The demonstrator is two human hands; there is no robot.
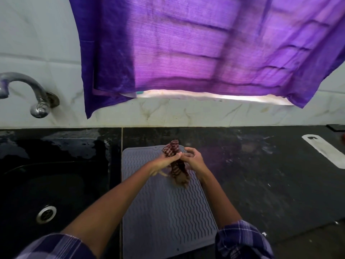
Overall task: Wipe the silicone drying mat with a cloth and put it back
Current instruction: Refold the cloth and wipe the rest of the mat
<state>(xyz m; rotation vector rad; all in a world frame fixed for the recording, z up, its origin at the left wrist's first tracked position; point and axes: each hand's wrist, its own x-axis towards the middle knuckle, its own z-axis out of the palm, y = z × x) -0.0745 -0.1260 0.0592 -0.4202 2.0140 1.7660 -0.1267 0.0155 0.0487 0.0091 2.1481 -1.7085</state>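
Grey silicone drying mat [164, 206]: flat on black countertop [261, 184], just right of sink [46, 184]. Checked cloth [176, 163]: bunched above mat's far end, gripped closed by left hand [164, 163] and right hand [193, 159]. Fold cloth into a compact pad, then wipe along the zigzag ridges, far edge toward near edge, overlapping strokes, holding mat steady.

Just one view here, a wide-angle head cam looking steeply down and forward from standing height. It faces the white marble-tiled wall [186, 113], edges curving fisheye-style. The dark stone countertop [261, 184] fills the lower half, close up, with both forearms reaching in from the bottom.
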